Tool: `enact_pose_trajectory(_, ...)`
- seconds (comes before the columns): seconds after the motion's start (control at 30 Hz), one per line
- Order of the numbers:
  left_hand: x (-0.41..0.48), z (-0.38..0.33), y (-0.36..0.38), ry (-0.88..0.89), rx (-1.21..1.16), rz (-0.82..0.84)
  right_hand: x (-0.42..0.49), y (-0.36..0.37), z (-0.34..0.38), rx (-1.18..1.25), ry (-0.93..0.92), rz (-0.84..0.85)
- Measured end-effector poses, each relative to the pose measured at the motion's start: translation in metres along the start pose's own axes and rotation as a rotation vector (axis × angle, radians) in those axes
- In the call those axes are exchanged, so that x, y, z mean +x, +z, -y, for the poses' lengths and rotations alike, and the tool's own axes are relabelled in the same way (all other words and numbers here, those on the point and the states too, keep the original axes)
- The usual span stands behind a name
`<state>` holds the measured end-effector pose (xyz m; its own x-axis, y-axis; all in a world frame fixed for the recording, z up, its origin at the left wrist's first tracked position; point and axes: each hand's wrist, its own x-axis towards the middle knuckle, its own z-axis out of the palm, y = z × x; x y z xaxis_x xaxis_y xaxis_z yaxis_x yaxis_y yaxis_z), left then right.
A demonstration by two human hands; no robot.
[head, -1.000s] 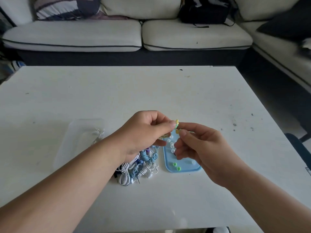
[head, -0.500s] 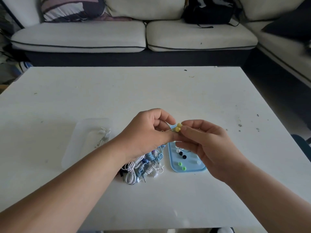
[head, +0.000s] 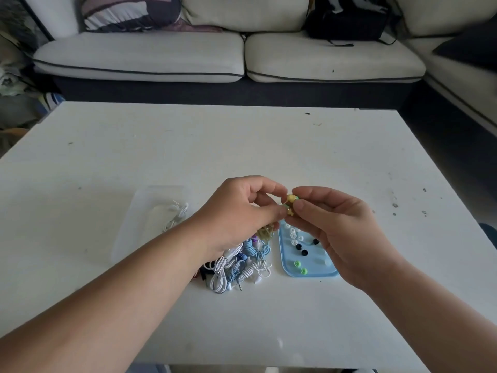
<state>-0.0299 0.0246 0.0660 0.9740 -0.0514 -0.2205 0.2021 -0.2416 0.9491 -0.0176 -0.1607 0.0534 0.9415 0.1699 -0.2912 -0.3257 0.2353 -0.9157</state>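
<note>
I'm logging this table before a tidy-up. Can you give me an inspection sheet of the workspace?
Surface: white table, a few dark specks, no spill seen.
Job's things: yellow earphones held above the table; blue tray below them holds white, black and green ear tips.
Clutter: clear box at the left with white earphones inside.
Grippers: left hand and right hand both pinch the yellow earphones.
Cables: tangled pile of cables, white and blue, beside the blue tray and partly under the left wrist.
Surroundings: pale sofa behind the table, with a black bag and a striped cushion on it.
</note>
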Motion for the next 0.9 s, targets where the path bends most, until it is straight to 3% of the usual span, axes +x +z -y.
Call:
enact_pose_trajectory(0.13, -0.0017, 0.0019, 0.0006, -0.061, -0.009, 0.089, -0.0002, 0.0021, -0.0017, -0.033, -0.021, -0.002)
enact_pose_trajectory(0.5, 0.0024, 0.0042, 0.0045, -0.149, -0.298, 0.002, 0.0010, -0.0025, -0.0027, -0.097, -0.025, 0.011)
enact_pose_trajectory(0.77, 0.0064, 0.0089, 0.0051, -0.061, -0.194, -0.145, 0.0008, -0.0061, -0.0027, -0.229, -0.034, 0.014)
enact_pose_trajectory(0.9, 0.0055, 0.0093, 0.0087, -0.011, -0.180, -0.127, 0.0001, -0.0040, -0.0042, -0.322, -0.015, 0.019)
